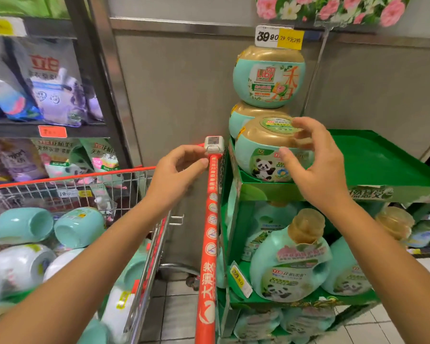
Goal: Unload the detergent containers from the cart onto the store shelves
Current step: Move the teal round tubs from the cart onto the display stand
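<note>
Down low on the left, the cart (144, 264) is loaded with detergent tubs (78, 225), teal ones and white ones, all tipped on their sides. Its red handle (210, 244) runs straight up the middle, right against the green display stand (382, 165). On the stand's lower tier stand teal bottles (291, 266) with gold caps.

Up to the hands now. The left hand (176, 167) hangs by the top of the handle, fingers loosely curled with nothing in them, fingertips just beside the coin lock (214, 144). The right hand (313, 165) is spread wide at the panda tub (263, 157), which sits on the stand's top tray. The fingers are blurred, so I can't tell whether they touch it.

Behind that tub another gold-lidded tub (243, 115) carries a Liby tub (268, 75), with a price tag (278, 37) above. Far left, dark shelves hold refill pouches (52, 95).
</note>
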The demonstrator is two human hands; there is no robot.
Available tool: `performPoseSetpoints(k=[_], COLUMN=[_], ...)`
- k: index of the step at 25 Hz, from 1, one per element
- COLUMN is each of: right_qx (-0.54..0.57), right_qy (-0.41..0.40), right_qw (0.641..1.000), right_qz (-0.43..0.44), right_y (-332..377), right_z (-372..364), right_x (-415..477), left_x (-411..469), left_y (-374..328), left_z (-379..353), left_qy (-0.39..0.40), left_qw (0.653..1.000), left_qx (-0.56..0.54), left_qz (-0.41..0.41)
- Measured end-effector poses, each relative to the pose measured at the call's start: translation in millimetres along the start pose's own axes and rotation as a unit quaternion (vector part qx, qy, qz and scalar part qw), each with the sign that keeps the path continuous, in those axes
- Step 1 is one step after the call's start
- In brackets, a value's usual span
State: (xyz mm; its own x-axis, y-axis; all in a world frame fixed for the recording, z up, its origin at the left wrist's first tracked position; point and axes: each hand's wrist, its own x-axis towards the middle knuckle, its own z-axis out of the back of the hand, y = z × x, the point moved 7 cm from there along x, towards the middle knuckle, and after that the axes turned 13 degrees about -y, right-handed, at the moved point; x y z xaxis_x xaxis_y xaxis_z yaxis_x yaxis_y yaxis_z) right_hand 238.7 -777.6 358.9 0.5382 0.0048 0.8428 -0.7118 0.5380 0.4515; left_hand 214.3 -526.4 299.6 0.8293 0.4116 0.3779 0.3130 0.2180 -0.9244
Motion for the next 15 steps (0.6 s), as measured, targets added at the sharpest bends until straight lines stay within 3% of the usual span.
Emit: performPoseSetpoints(k=[3, 9, 15], right_qx=[0.058, 0.112, 0.073], right_qy=[0.025, 0.203, 0.367], right_qw=[0.998, 0.971, 0.916], right_qz=[0.001, -0.050, -0.141], right_y=[36, 108, 145], right_z=[-26, -162, -328], right_x=[-7, -48, -129], left_x=[-16, -16, 12], left_y=[4, 40, 147], left_z=[43, 190, 330], left_qy=[0.005, -0.046, -0.077], left_qw=[1.000, 0.996, 0.978], left_qx=[0.008, 0.060, 0.106], left_qz=[0.019, 0.048, 0.164])
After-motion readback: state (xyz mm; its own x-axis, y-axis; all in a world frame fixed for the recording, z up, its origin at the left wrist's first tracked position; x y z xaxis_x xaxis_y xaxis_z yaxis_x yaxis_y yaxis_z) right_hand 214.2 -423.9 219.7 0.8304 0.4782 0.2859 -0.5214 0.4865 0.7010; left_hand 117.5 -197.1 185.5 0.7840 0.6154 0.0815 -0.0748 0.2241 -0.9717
